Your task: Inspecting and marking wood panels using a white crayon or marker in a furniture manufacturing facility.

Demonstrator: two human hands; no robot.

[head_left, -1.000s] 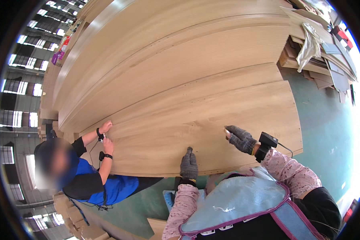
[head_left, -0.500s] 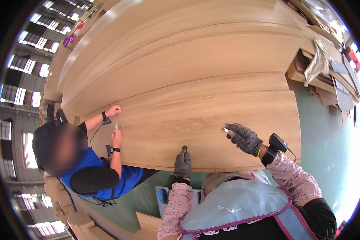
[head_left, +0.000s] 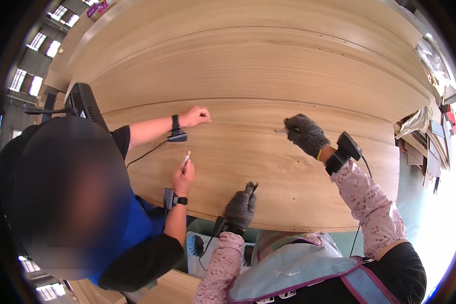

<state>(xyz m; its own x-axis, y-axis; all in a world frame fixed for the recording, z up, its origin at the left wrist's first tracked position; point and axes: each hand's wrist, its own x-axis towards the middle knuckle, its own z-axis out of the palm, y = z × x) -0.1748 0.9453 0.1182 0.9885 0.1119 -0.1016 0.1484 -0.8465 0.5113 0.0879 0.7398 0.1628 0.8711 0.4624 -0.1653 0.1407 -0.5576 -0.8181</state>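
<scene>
Both my hands wear grey knitted gloves. My right hand [head_left: 306,135] is closed over the wooden panel [head_left: 268,162], gripping a short, slim white stick [head_left: 280,131] whose end points left. My left hand [head_left: 241,206] is near the panel's front edge, fingers pinched together; a small dark tip shows at the fingertips, too small to name. On the left a co-worker leans over the same panel. The co-worker's nearer hand [head_left: 184,180] holds a white stick with a tan tip [head_left: 187,155], and their farther hand [head_left: 195,116] is curled just above the wood.
More wood-grain panels [head_left: 248,61], some with fine grooves, lie beyond. Stacked offcuts and plastic wrap [head_left: 415,124] are at the right. A black device [head_left: 86,104] stands behind the co-worker. Cabled boxes [head_left: 349,145] are strapped to the wrists.
My view has shifted, and the co-worker appears closer and further right. My right hand has moved farther over the panel. My left hand has moved slightly right, still pinched.
</scene>
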